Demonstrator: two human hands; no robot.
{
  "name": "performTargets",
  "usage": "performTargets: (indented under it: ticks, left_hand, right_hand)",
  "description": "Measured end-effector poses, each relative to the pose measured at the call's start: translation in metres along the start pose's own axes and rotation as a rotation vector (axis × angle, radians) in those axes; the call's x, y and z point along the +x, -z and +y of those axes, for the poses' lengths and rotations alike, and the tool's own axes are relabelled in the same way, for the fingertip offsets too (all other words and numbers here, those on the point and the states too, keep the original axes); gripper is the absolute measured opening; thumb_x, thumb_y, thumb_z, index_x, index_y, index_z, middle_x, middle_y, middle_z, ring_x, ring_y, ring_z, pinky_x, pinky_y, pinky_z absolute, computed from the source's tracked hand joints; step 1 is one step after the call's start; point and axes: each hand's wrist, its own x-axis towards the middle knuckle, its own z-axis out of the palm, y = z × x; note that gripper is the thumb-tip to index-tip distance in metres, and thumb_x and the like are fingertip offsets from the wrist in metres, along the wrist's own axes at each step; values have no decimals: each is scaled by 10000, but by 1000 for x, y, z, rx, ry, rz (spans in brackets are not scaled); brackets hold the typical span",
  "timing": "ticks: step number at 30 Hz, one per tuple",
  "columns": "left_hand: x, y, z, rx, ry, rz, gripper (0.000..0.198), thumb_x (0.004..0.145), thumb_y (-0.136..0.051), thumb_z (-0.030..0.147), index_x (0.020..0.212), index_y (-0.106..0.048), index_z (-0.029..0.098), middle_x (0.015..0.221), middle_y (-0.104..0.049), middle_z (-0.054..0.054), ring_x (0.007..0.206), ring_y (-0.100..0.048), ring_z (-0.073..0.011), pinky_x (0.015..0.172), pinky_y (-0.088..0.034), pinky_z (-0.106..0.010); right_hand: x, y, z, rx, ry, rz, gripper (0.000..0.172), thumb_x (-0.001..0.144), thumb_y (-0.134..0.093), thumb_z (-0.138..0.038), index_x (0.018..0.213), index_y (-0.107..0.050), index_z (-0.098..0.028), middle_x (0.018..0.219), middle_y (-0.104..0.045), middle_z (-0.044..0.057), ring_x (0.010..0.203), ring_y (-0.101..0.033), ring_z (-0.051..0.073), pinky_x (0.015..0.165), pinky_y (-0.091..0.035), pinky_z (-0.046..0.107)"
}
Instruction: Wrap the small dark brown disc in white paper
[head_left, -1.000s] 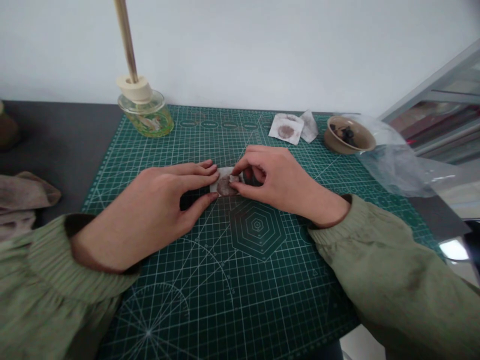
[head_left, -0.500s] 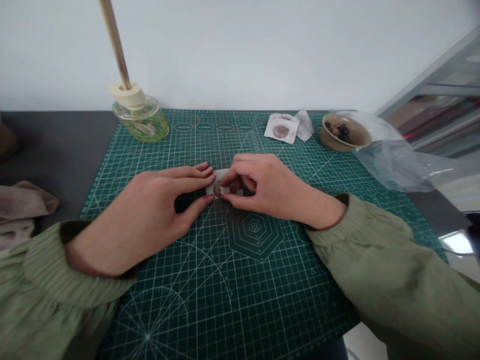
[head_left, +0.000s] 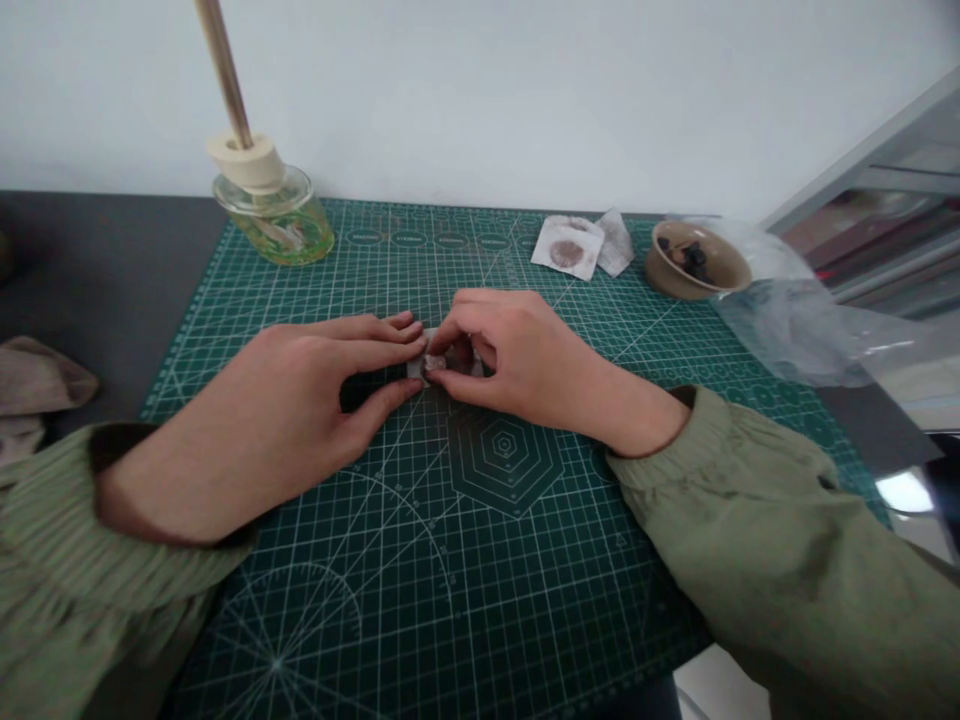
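My left hand (head_left: 300, 390) presses the left end of a small, stained white square (head_left: 415, 370) to the green cutting mat (head_left: 390, 540), its fingers on the far edge and thumb on the near edge. Between the thumb and fingertips of my right hand (head_left: 510, 350) is a small crumpled brownish-white wad (head_left: 435, 362), touching the square. The fingers of that hand hide most of the square. At the back right lie another white square (head_left: 568, 247) with a round brown stain and a greyish, translucent-looking square (head_left: 616, 245) beside it.
A reed diffuser bottle (head_left: 274, 220) stands at the back left. At the right, a tan bowl (head_left: 694, 275) with dark pieces inside sits against a clear plastic bag (head_left: 799, 320). A brownish cloth (head_left: 41, 380) lies on the dark table (head_left: 112, 260) at the left.
My right hand has shifted slightly left with the wad, closer to the left fingertips. The left hand keeps its hold on the square. The whole view has shifted a little.
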Motion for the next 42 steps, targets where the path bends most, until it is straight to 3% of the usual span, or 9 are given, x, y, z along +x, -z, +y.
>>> performTargets:
  ticks: [7, 10, 13, 17, 19, 23, 32, 37, 42]
  left_hand:
    - [-1, -1, -5, 27, -64, 16, 411, 1230, -730, 507, 1543, -945, 351, 1578, -915, -60, 1456, -903, -437, 1368, -721, -651]
    - [-3, -1, -11, 8, -79, -9, 388, 1227, -726, 477, 1544, -937, 401, 1614, -900, -38, 1483, -890, -436, 1361, -724, -664]
    - [-4, -1, -10, 30, -90, -3, 390, 1236, -719, 481, 1559, -916, 386, 1629, -892, -59, 1490, -885, -436, 1332, -744, -653]
    - [-1, 5, 8, 36, -74, 150, 474, 1242, -781, 537, 1656, -793, 307, 1564, -899, -93, 1394, -912, -369, 1222, -790, -518]
    - [0, 8, 20, -13, -55, 254, 377, 1238, -822, 571, 1529, -816, 330, 1451, -927, -51, 1313, -926, -315, 1181, -788, -447]
    - [-1, 12, 33, -68, -68, 350, 101, 1218, -891, 379, 1287, -840, 326, 1215, -950, 15, 1038, -930, -233, 990, -791, -386]
    - [-3, 13, 37, -111, -155, 420, 100, 1189, -933, 289, 1221, -863, 353, 1192, -962, 51, 995, -922, -188, 924, -801, -370]
    - [-6, 15, 33, -82, -194, 392, 149, 1181, -908, 272, 1259, -909, 398, 1244, -976, 51, 988, -960, -228, 908, -848, -396]
    - [-10, 15, 31, -12, -185, 389, 120, 1190, -904, 375, 1289, -927, 439, 1173, -980, 56, 959, -971, -243, 911, -871, -405]
  right_hand:
    - [0, 3, 3, -32, -33, 35, 25, 1011, -897, -174, 1015, -885, -152, 879, -688, -16, 795, -579, 161, 800, -440, 324]
    - [-1, 3, 1, 123, 22, -20, 46, 1042, -878, -207, 1036, -900, -167, 893, -735, -21, 743, -576, 128, 754, -456, 305]
    - [-4, 7, -5, 385, -99, 60, 171, 1037, -965, -318, 1090, -908, -165, 812, -752, -41, 641, -576, 102, 626, -438, 274]
    - [-4, 13, -12, 699, -222, 152, 336, 958, -1103, -342, 1144, -892, -157, 884, -862, 0, 623, -696, 110, 551, -497, 237]
    - [-3, 13, -13, 809, -200, 123, 379, 931, -1137, -324, 1157, -881, -158, 969, -913, 31, 657, -770, 122, 569, -563, 224]
    - [-2, 11, -13, 946, -184, 25, 422, 925, -1156, -264, 1209, -860, -163, 922, -915, 18, 715, -862, 150, 602, -629, 197]
    - [-3, 14, -15, 1099, -168, -33, 439, 907, -1137, -82, 1233, -856, -167, 963, -941, 4, 770, -933, 157, 610, -660, 151]
    - [-4, 12, -14, 1106, -167, -56, 436, 894, -1169, -133, 1222, -885, -173, 982, -955, 26, 801, -947, 186, 682, -733, 201]
    - [-4, 8, -20, 1078, -216, 2, 312, 956, -1133, -191, 1130, -875, -172, 909, -923, 16, 721, -908, 169, 554, -652, 171]
